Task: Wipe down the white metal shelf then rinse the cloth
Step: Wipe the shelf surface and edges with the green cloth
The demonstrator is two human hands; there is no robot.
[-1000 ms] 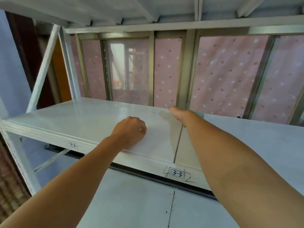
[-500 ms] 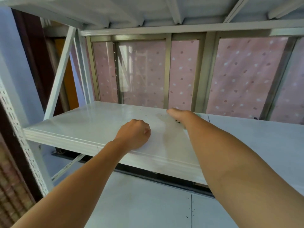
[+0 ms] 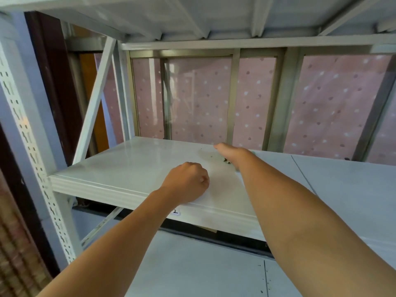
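The white metal shelf spans the middle of the view at chest height. My left hand is a closed fist resting on the shelf near its front edge, with nothing visible in it. My right hand reaches far back on the shelf, palm down, pressing a cloth of which only a thin green edge shows beside the hand. Dark specks of dirt lie just under that hand, and a faint damp smear spreads to its left.
A perforated white upright and a diagonal brace stand at the left. Another shelf hangs close overhead and a lower shelf lies beneath. Behind is a window with a pink dotted curtain.
My right hand with the cloth has slid leftward along the back of the shelf, leaving a damp smear. My view has shifted left. The left fist has stayed put.
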